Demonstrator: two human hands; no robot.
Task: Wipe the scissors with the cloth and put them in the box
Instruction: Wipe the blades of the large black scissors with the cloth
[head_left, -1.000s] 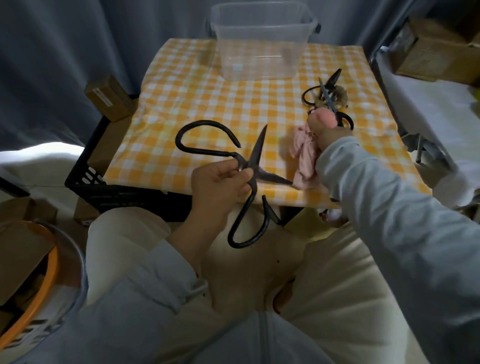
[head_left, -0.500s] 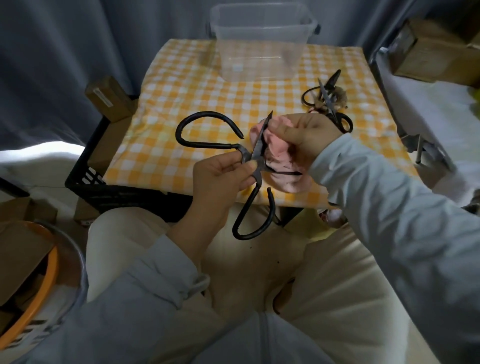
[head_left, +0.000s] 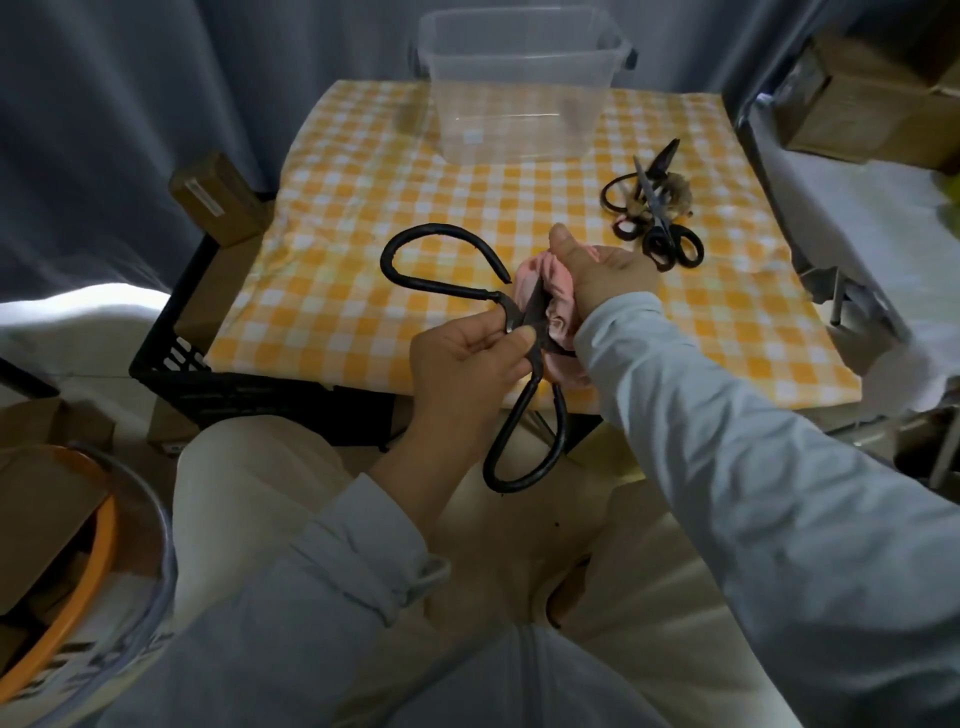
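Scissors (head_left: 447, 286), large, black iron with two wide loop handles, are held in the air above the near edge of the checked table (head_left: 363, 208), not resting on it. Left hand (head_left: 462, 358) pinches them at the pivot, thumb and curled fingers closed on the metal where the two arms cross. One handle loop rises up and to the left over the tablecloth; the other hangs down past the table edge, above the person's lap.

Right hand (head_left: 602, 275) sits just right of the pivot, touching the tool through a pink cloth (head_left: 558, 306). Its fingers are clenched round the bunched cloth, thumb pointing up, and the cloth is wrapped about the blades. Blades are mostly hidden inside the folds; only a dark strip shows near the pivot.

Clear plastic box (head_left: 519, 119) stands upright at the far edge of the table, well apart from both hands.

A small heap of other scissors (head_left: 670, 244) lies on the cloth to the right, near the right hand but not touching it. Black crate (head_left: 208, 384) sits under the left side of the table.
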